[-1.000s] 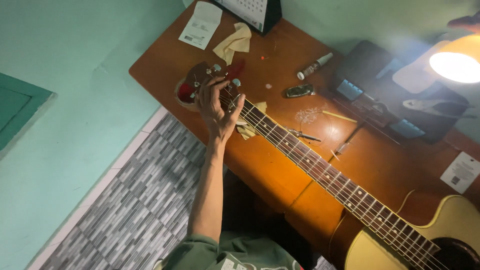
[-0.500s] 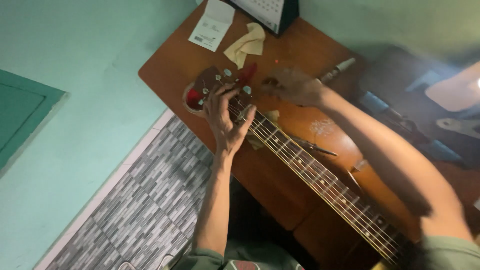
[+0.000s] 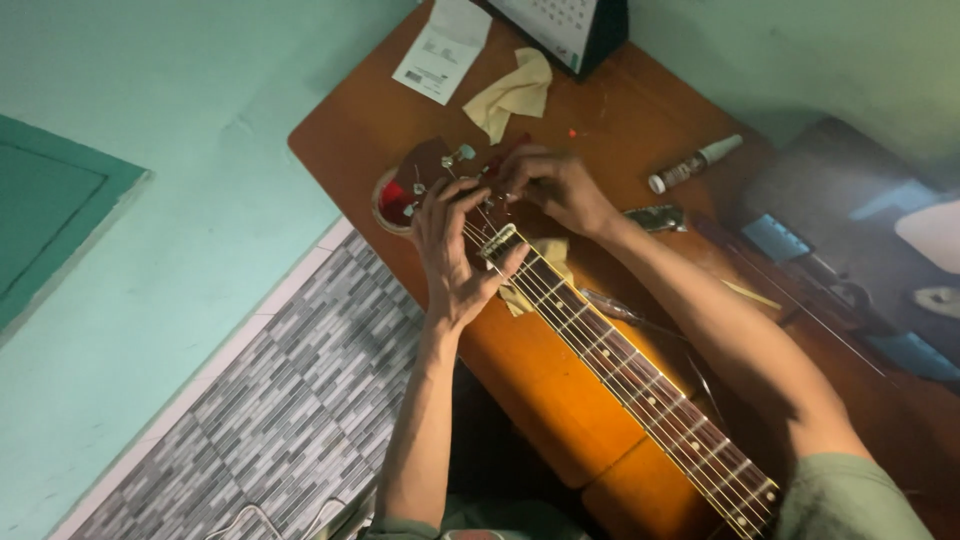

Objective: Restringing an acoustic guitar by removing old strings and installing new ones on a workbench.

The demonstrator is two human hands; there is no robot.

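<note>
Far left, a grey patterned floor (image 3: 300, 390) runs beside the wooden table (image 3: 340, 140). On the table's near corner lies the guitar headstock (image 3: 425, 180), dark red with silver tuning pegs, the guitar neck (image 3: 640, 385) running down to the right. The left hand (image 3: 455, 250) cups the neck at the nut, fingers spread loosely over the headstock, thumb hooked beside the strings. Above it sit a white paper slip (image 3: 445, 50) and a crumpled yellow cloth (image 3: 515, 90). The right hand (image 3: 555, 185) rests on the headstock's far side, fingers pinched together at the pegs; what they grip I cannot tell. Further right lie a small white tube (image 3: 695, 163) and a metal tool (image 3: 655, 216)
</note>
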